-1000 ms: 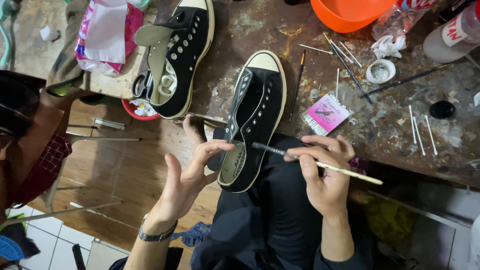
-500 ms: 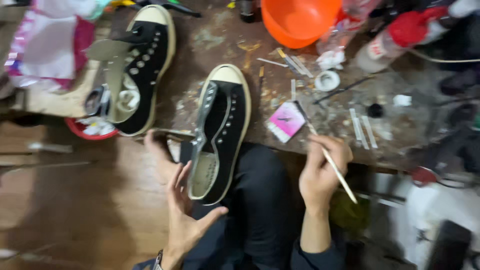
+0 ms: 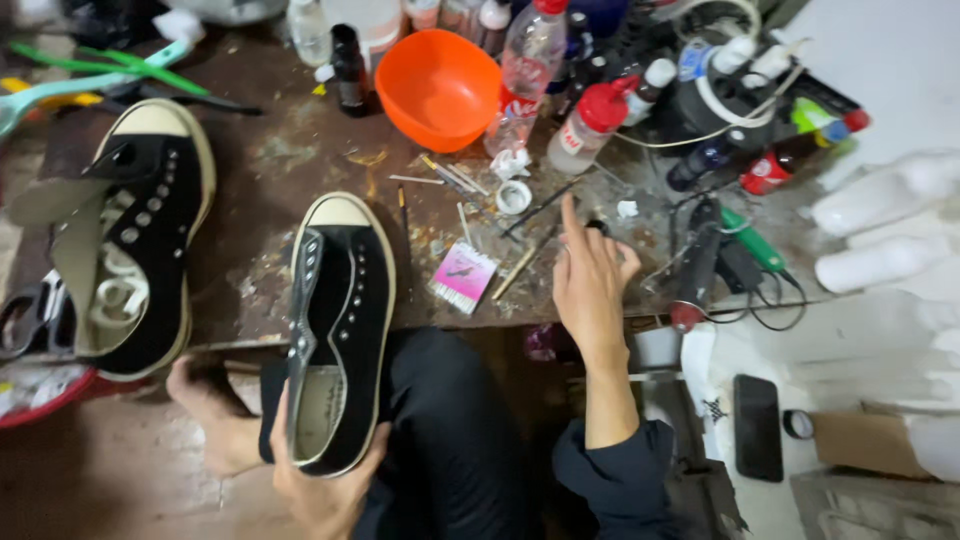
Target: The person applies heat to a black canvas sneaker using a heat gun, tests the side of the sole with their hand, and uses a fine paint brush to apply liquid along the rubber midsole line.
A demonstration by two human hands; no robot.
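Head view, looking down at a cluttered, stained work surface [image 3: 260, 170] with the person's dark-trousered lap at 6 o'clock.

The left hand [image 3: 320, 490], at 7 o'clock, gripped the heel end of a black low-top shoe [image 3: 340, 330] with a cream sole. Its fingers were clamped round the heel, and the toe rested on the surface edge, pointing to 12 o'clock. The shoe had no laces and its tongue was pulled to one side.

The right hand [image 3: 590, 280], just right of centre, hovered over the surface. Its index finger pointed to 12 o'clock, the other fingers were loosely apart, and nothing showed in its grasp. Thin sticks [image 3: 520, 268] lay at its 9 o'clock, with a small pink packet [image 3: 463, 277] beyond them. A white ring-shaped cap [image 3: 513, 197] lay at its 11 o'clock.

A second black shoe [image 3: 140, 230] lay at 9 o'clock of the frame. An orange bowl [image 3: 440, 85] and several bottles sat at 12 o'clock, and a dark phone [image 3: 757, 427] at 4 o'clock.

The step in hand seemed to be a reach among the small tools while the shoe was held steady. Picking up one stick would call for a fine pinch, as they lay close together
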